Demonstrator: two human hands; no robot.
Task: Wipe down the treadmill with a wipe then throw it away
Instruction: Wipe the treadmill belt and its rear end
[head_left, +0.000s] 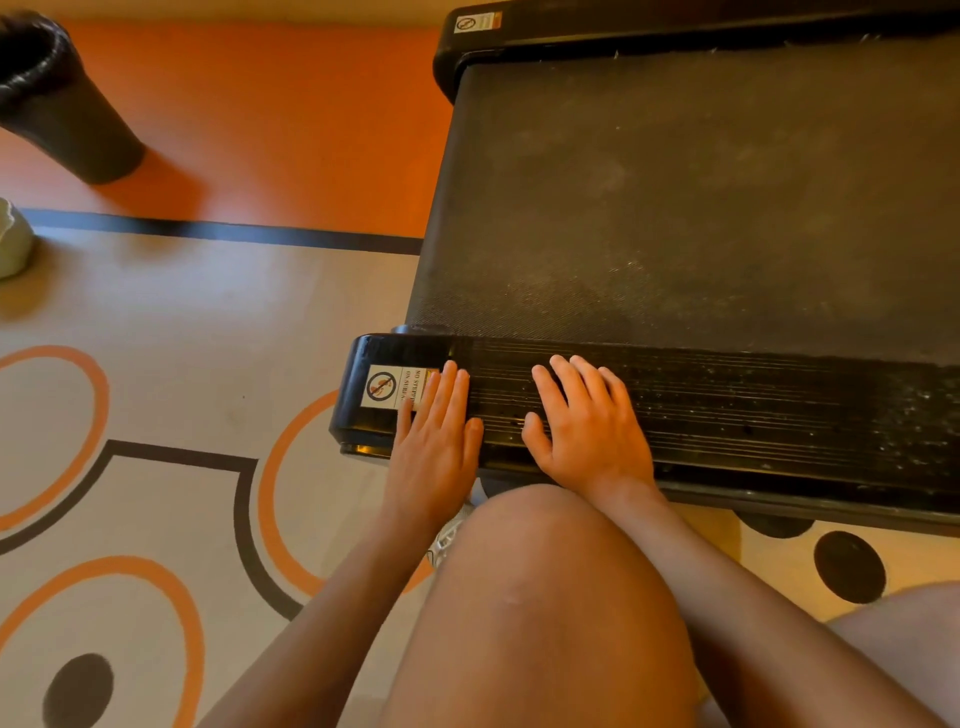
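A black treadmill fills the upper right, its dusty belt running away from me. Its near ribbed side rail lies across the middle of the view. My left hand rests flat on the rail's end cap, partly covering a white warning sticker. Flat on the ribbed rail just to the right lies my right hand, fingers spread. Neither hand holds anything. No wipe shows in either hand. A pale crumpled thing sits at the left edge; whether it is a wipe container I cannot tell.
A black bin with a black liner stands on the orange floor at the upper left. The patterned floor with orange rings and black dots stretches left of the treadmill. My bare knee rises in the foreground, over a white shoe.
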